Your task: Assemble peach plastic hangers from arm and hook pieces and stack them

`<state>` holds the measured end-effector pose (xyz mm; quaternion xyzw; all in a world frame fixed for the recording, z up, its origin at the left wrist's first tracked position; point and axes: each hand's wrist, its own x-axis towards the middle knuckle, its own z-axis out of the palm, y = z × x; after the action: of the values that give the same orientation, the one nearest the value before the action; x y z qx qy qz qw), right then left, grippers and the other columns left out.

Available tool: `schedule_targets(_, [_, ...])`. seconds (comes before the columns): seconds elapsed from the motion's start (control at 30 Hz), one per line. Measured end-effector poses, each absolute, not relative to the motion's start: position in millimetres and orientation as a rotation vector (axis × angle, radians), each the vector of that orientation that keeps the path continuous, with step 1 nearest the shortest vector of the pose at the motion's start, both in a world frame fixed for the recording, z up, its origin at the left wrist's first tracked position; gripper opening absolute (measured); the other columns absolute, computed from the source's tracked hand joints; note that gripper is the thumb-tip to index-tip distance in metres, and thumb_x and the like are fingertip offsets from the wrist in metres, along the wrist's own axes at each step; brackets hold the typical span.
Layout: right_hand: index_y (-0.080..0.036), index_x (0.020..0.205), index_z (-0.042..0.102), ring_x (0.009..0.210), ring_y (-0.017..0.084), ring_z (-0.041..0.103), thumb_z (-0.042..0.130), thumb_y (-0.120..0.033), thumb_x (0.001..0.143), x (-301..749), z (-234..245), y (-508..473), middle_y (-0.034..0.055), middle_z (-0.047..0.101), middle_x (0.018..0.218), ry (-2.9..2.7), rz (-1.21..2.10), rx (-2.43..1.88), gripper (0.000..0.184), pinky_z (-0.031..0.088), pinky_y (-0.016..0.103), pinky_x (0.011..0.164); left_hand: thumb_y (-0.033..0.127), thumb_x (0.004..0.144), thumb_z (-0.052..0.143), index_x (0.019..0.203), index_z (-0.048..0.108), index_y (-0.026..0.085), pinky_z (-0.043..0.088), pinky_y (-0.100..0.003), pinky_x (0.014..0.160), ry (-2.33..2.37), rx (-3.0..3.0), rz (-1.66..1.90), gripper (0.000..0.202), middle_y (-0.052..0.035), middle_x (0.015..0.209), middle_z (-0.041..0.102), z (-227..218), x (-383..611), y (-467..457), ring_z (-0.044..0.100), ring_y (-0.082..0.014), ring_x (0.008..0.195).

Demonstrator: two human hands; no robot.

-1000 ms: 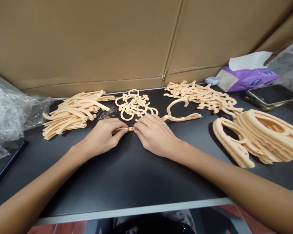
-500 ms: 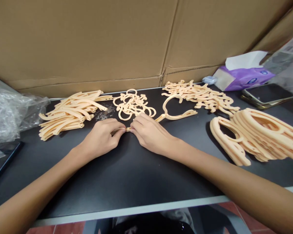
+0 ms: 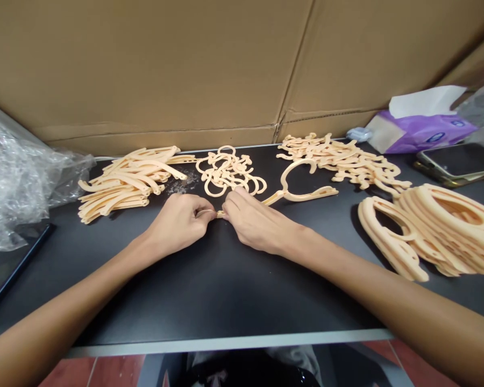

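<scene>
A peach plastic folding clothes hanger (image 3: 312, 194) lies on the black table, its curved hook standing out toward the back and one arm reaching right. My right hand (image 3: 252, 223) is closed over its other arm, fingers curled down and partly hidden. Close beside it, my left hand (image 3: 184, 221) pinches the end of that piece between thumb and fingers. A small bit of the plastic shows between the two hands; the exact joint is covered. Just behind the hands sits a heap of ring-like hook pieces (image 3: 228, 169).
Loose hanger arms (image 3: 129, 180) are piled at left, beside crumpled clear plastic (image 3: 24, 183). Small curved pieces (image 3: 342, 158) lie back right, with stacked folded hangers (image 3: 447, 231) in front. A purple tissue pack (image 3: 423, 131) and phone (image 3: 462, 161) are far right. Cardboard (image 3: 165, 64) stands behind.
The view has shifted slightly, so everything on the table appears further right. Both hands keep their grip on the hanger, with little change in pose.
</scene>
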<state>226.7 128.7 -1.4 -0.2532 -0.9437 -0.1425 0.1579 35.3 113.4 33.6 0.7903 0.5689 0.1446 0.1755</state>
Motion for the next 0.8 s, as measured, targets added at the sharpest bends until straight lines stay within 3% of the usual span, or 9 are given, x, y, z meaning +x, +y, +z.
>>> schedule_targets(0.27, [-0.01, 0.082, 0.062, 0.081, 0.027, 0.046, 0.04, -0.004, 0.096, 227.3, -1.8, 127.5, 0.0132, 0.059, 0.081, -2.704, -0.388, -0.716, 0.027, 0.039, 0.036, 0.076, 0.026, 0.08, 0.055, 0.077, 0.08, 0.015, 0.034, -0.023, 0.053, 1.629, 2.153, 0.366, 0.027, 0.0018, 0.056, 0.064, 40.4, 35.4, 118.0, 0.049, -0.0108, 0.052])
schedule_targets(0.57, [-0.009, 0.087, 0.064, 0.086, 0.027, 0.05, 0.042, -0.006, 0.097, 226.5, -1.8, 125.4, 0.0137, 0.063, 0.085, -2.688, -0.325, -0.772, 0.025, 0.042, 0.037, 0.081, 0.024, 0.084, 0.053, 0.077, 0.077, 0.015, 0.043, -0.024, 0.065, 1.522, 2.325, 0.471, 0.026, -0.0017, 0.078, 0.076, 32.1, 30.4, 113.6, 0.064, -0.0141, 0.067])
schedule_targets(0.8, [-0.007, 0.091, 0.068, 0.092, 0.026, 0.053, 0.044, -0.013, 0.1, 226.3, -3.3, 122.2, 0.0144, 0.067, 0.093, -2.618, -0.063, -0.931, 0.026, 0.044, 0.037, 0.086, 0.022, 0.088, 0.051, 0.074, 0.075, 0.016, 0.042, -0.024, 0.064, 1.485, 2.486, 0.526, 0.029, -0.0016, 0.071, 0.071, 26.3, 30.9, 111.1, 0.062, -0.0134, 0.063])
